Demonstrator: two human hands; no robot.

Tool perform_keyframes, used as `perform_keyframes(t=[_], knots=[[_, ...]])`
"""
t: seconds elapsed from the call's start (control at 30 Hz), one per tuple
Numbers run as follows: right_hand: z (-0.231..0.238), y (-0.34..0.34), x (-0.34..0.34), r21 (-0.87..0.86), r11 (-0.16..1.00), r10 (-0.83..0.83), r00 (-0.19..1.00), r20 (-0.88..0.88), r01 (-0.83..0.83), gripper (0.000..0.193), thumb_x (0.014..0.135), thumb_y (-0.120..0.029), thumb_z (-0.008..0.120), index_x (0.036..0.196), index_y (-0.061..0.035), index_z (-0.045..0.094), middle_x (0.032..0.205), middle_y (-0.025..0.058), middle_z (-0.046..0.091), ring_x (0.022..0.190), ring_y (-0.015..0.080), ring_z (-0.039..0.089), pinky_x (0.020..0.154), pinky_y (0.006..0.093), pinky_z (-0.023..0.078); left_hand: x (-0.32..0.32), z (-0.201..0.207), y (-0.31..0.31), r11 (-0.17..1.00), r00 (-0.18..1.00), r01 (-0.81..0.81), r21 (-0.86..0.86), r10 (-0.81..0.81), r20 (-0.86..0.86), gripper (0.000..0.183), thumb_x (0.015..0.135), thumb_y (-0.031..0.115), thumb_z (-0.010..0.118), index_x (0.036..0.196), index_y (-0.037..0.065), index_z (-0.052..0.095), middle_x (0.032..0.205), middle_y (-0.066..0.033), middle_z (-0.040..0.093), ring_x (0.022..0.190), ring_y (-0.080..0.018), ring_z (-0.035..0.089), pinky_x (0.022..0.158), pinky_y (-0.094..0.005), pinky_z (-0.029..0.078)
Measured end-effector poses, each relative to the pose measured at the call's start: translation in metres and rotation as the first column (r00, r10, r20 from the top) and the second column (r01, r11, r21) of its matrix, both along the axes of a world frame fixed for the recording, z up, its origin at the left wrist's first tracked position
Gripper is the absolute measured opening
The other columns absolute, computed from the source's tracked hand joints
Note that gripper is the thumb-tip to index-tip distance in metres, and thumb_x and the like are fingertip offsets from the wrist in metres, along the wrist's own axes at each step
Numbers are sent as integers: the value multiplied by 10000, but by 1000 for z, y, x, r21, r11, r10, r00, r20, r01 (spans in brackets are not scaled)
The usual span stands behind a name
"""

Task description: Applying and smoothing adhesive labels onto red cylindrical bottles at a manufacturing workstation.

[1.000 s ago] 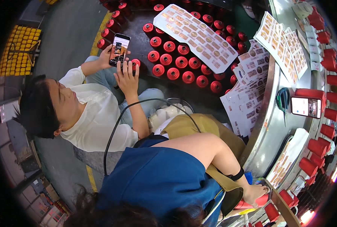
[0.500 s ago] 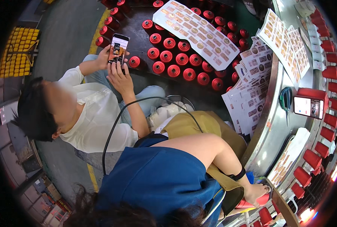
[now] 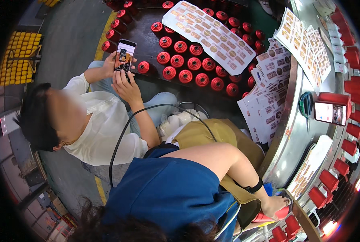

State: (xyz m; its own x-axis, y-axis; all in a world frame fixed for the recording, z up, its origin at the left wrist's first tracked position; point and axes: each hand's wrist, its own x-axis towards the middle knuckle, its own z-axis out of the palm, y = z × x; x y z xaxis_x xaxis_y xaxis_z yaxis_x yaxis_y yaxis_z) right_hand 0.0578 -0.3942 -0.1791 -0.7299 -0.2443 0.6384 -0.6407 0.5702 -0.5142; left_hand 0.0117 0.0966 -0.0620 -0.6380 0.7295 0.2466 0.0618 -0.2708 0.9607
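Note:
My left hand, at the lower right with a black band on the forearm, curls over a red, round-sided container lying on its side. Its far end and the underside of my grip are hidden. Beside the hand are a small blue thing and a clear panel's edge strip. A sheet of gold-brown stickers lies on the metal bench beyond it. My right hand does not show; only a sliver of skin appears beneath the olive apron cloth.
Red cup-shaped pieces line the right side. Scissors and a propped phone are on the bench. Sticker sheets lie over red canisters on a dark table. At left, a seated person holds a phone.
The red cup-shaped pieces along the right have shifted down and left. The seated person's fingers have moved slightly at the phone. My left hand has barely moved.

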Motion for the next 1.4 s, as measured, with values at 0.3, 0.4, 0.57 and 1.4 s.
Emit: perform_keyframes(t=[0.3,0.4,0.57,1.4], knots=[[2,-24,-12,-4,999,32,996,-89,-33,856,853,-283,781,1556,-2,380,1466,188,505,1366,340,496,1181,481,340,-1,-4,1,1000,1000,-23,17,23,3,1007,762,428,796,1386,-220,344,1449,-364,415,1331,-468,480,1136,-471,409],[2,-33,-17,-5,999,36,992,-120,-37,848,858,-288,777,1554,-4,385,1463,187,507,1367,341,496,1182,483,338,-2,-3,-2,1000,1000,-5,15,5,2,1006,761,426,796,1387,-217,343,1443,-364,419,1331,-467,480,1134,-472,410],[7,-42,-24,-9,999,50,984,-173,-52,834,867,-297,769,1552,-6,393,1459,186,510,1367,343,494,1184,486,335,-4,-3,-4,1000,1000,20,-2,-20,2,1023,765,421,792,1405,-218,311,1440,-364,416,1320,-469,485,1121,-471,418],[30,-53,62,-855,-173,973,51,-226,-489,602,1038,-568,481,1255,-13,568,1220,178,571,1166,348,550,1053,456,408,2,-4,6,1000,1000,-3,20,3,-6,1001,797,455,761,1391,-225,330,1476,-370,378,1331,-465,476,1145,-458,398]])
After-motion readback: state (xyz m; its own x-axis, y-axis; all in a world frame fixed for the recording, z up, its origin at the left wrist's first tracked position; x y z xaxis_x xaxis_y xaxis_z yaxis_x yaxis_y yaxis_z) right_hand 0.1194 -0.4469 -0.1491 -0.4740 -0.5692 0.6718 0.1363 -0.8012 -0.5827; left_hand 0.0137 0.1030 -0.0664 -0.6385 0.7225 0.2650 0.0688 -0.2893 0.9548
